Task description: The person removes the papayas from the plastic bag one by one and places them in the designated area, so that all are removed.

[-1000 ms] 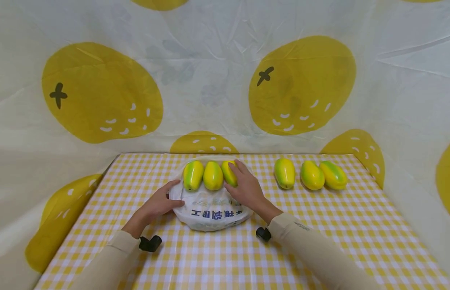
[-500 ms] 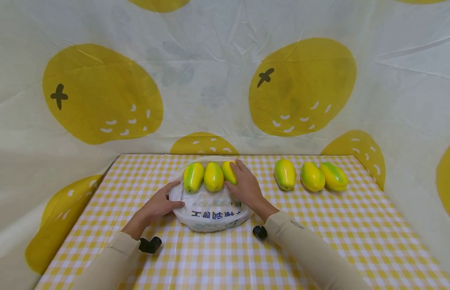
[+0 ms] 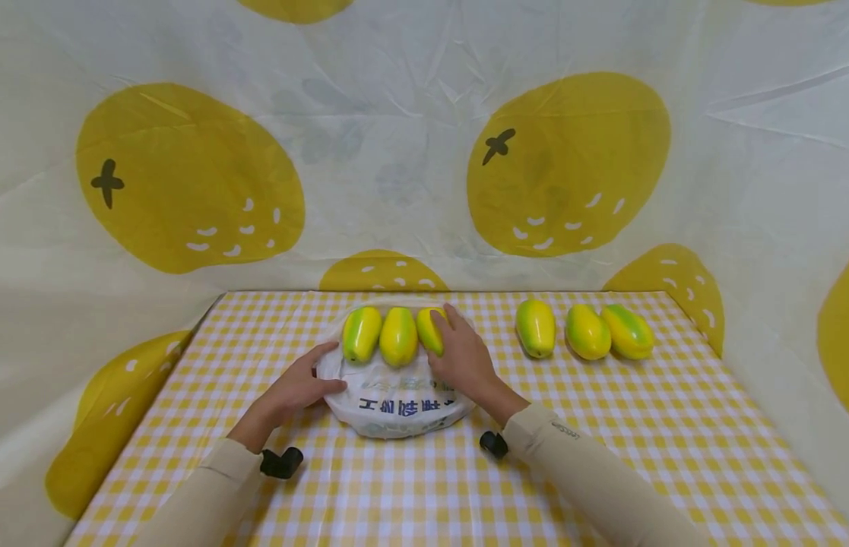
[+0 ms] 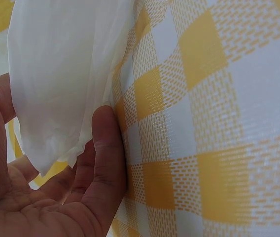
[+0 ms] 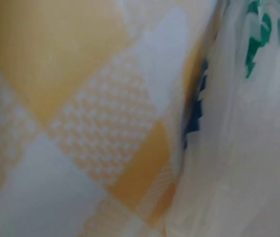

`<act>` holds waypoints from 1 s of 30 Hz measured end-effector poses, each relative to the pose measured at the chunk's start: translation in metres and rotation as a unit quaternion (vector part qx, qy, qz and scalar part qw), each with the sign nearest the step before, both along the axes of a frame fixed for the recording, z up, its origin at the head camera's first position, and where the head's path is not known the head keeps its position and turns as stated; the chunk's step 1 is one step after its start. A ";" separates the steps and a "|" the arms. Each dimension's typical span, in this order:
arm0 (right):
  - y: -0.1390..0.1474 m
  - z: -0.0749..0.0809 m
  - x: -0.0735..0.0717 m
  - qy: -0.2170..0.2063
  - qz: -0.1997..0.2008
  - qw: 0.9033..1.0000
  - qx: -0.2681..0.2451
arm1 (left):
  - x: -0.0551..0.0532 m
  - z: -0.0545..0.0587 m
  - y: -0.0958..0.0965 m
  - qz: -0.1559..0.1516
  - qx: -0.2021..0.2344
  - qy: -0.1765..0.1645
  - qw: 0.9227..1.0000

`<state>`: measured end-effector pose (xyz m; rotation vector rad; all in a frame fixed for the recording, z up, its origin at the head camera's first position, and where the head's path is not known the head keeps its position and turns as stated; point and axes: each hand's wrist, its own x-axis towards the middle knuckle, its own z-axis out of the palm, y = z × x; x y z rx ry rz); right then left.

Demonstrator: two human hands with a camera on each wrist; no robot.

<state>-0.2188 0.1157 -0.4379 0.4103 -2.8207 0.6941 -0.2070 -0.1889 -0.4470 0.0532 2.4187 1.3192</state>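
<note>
Three glossy yellow-green papayas lie side by side in the mouth of a white plastic bag point(image 3: 379, 387): a left papaya point(image 3: 361, 335), a middle papaya point(image 3: 399, 336) and a right papaya point(image 3: 430, 330). My right hand point(image 3: 460, 353) holds the right papaya, its fingers partly covering it. At the bag's left side rests my left hand point(image 3: 304, 385), thumb and fingers spread along the edge. In the left wrist view the white film point(image 4: 56, 84) hangs loosely between the fingers, with gaps. Bag film point(image 5: 238, 163) fills the right wrist view's right side.
Farther right on the table stand a papaya point(image 3: 536, 328) by itself and two touching ones, a papaya point(image 3: 587, 332) and a green-striped papaya point(image 3: 627, 332). A yellow-checked tablecloth point(image 3: 397, 494) covers the table. A fruit-printed curtain point(image 3: 390, 99) hangs behind.
The right hand has turned slightly, and the right papaya tilts a little more. The middle papaya has shifted slightly toward the front. The left hand stays at the bag's side.
</note>
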 end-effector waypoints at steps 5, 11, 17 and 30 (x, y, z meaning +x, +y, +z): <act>-0.002 0.002 -0.005 -0.004 0.003 1.000 0.005 | 0.000 0.000 0.000 0.000 -0.001 -0.001 1.000; -0.003 0.001 -0.017 -0.050 -0.004 0.999 -0.020 | 0.000 -0.002 0.000 0.001 -0.001 -0.002 1.000; -0.006 -0.001 -0.021 -0.072 -0.022 0.997 -0.024 | -0.002 -0.002 0.001 0.005 0.002 -0.007 1.000; -0.008 -0.003 -0.011 -0.024 -0.031 0.999 -0.023 | -0.002 -0.002 -0.001 0.010 -0.003 -0.008 1.000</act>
